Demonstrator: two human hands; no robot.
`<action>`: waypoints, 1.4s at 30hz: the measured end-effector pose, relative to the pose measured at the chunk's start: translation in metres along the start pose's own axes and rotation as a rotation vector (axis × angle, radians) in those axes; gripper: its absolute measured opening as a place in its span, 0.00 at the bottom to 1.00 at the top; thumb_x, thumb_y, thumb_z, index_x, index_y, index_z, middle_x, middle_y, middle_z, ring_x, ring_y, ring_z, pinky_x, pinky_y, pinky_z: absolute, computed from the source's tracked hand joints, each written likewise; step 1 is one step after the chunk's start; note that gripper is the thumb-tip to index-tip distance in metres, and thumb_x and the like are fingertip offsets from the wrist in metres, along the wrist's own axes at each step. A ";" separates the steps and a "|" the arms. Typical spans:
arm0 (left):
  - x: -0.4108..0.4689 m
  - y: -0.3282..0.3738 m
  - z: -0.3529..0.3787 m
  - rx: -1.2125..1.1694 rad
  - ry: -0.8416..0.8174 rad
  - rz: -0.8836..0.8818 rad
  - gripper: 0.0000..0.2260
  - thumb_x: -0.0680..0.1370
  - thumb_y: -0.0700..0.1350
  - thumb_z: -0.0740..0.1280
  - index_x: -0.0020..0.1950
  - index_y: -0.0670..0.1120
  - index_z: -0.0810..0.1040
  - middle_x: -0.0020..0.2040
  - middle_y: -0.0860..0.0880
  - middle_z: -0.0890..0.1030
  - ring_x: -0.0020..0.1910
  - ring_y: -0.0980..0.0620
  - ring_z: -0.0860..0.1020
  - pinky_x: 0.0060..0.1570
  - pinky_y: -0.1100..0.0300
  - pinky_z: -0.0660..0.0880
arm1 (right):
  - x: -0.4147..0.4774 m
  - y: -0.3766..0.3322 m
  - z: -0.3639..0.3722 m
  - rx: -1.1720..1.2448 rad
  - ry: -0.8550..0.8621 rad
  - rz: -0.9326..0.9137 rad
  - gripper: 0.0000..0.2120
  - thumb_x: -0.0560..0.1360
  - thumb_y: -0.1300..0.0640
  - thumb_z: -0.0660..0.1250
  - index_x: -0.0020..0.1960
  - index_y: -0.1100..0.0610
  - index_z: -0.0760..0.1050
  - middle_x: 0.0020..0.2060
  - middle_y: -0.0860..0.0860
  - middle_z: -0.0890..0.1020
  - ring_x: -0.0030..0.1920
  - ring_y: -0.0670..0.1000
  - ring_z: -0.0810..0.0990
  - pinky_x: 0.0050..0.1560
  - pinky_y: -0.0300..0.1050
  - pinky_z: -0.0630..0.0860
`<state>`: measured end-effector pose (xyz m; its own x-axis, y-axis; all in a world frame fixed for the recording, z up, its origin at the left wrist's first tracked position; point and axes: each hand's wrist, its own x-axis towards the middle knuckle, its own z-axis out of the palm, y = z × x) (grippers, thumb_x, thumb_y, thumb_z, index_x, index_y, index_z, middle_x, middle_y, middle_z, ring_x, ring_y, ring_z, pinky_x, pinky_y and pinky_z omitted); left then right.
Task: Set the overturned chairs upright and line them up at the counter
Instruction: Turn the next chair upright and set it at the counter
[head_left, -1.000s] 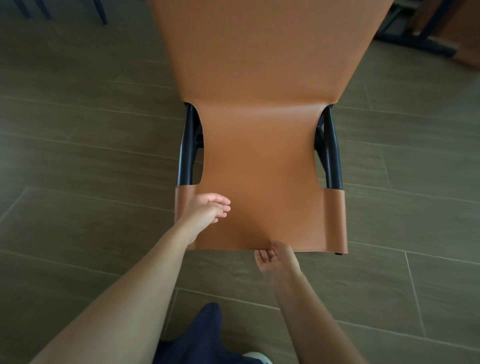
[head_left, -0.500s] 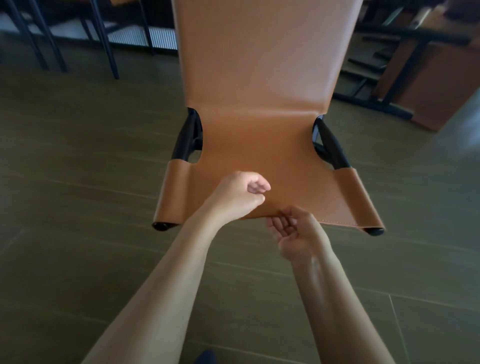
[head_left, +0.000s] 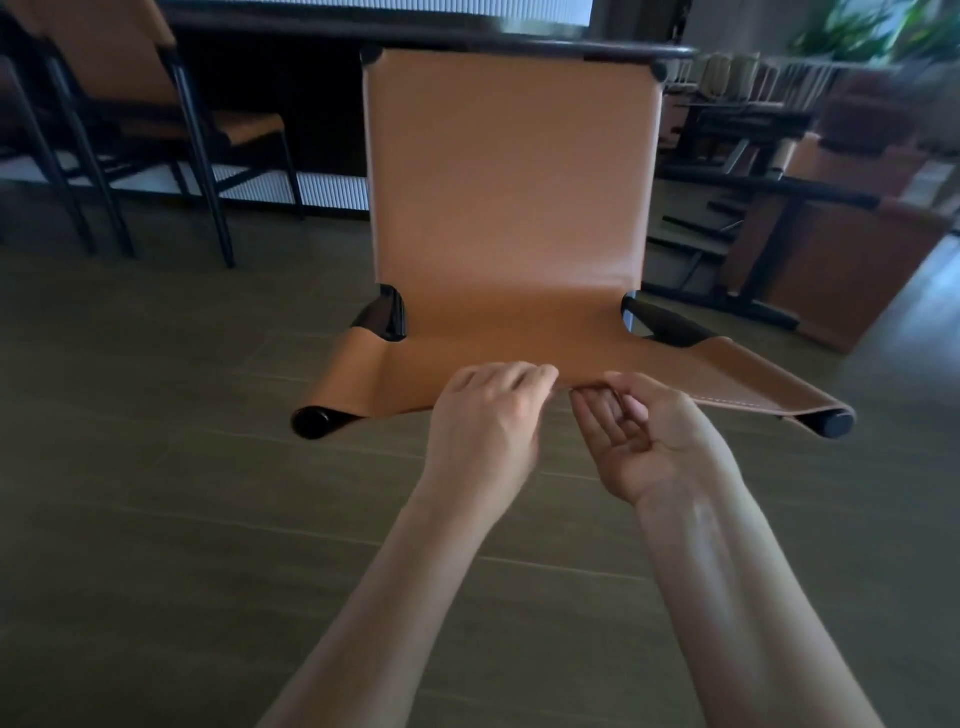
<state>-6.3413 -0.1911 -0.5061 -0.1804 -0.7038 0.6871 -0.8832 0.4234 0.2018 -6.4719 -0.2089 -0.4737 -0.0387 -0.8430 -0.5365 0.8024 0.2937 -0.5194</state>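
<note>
Tan chair (head_left: 511, 208) raised further, left hand (head_left: 485, 421) and right hand (head_left: 639, 441) gripping its edge

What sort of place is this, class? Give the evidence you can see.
Likely a café or bar: a dark-topped counter, a tan leather chair with black metal frame before it, a second chair at left, and blurred green plants beyond.

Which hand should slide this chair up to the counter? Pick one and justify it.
Right hand, probably: it is palm up, and its fingers hook under the front seat edge of the chair, with the thumb above. The left hand only curls over the top.
</note>
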 end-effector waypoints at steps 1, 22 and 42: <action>0.011 -0.003 -0.001 -0.002 0.024 0.014 0.13 0.69 0.30 0.74 0.51 0.40 0.84 0.45 0.46 0.85 0.43 0.47 0.84 0.44 0.56 0.79 | 0.002 -0.006 0.010 0.000 -0.009 -0.002 0.04 0.76 0.69 0.66 0.42 0.66 0.74 0.25 0.57 0.81 0.25 0.52 0.83 0.29 0.46 0.81; 0.265 -0.069 -0.038 0.048 -0.348 -0.289 0.18 0.85 0.42 0.53 0.74 0.49 0.68 0.74 0.49 0.68 0.77 0.51 0.59 0.75 0.56 0.45 | 0.073 -0.144 0.249 -0.387 0.177 -0.059 0.13 0.72 0.77 0.67 0.56 0.70 0.74 0.50 0.65 0.82 0.38 0.60 0.84 0.35 0.49 0.84; 0.508 -0.182 -0.011 -0.084 -0.528 -0.477 0.13 0.83 0.43 0.60 0.65 0.48 0.79 0.61 0.50 0.81 0.62 0.49 0.75 0.60 0.59 0.59 | 0.215 -0.238 0.440 -0.567 0.302 0.070 0.10 0.71 0.77 0.67 0.47 0.65 0.74 0.43 0.61 0.83 0.27 0.56 0.84 0.32 0.49 0.83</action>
<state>-6.2673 -0.6194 -0.1861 0.0135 -0.9963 0.0854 -0.8857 0.0277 0.4635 -6.4091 -0.6579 -0.1730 -0.2295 -0.6737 -0.7025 0.3732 0.6057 -0.7028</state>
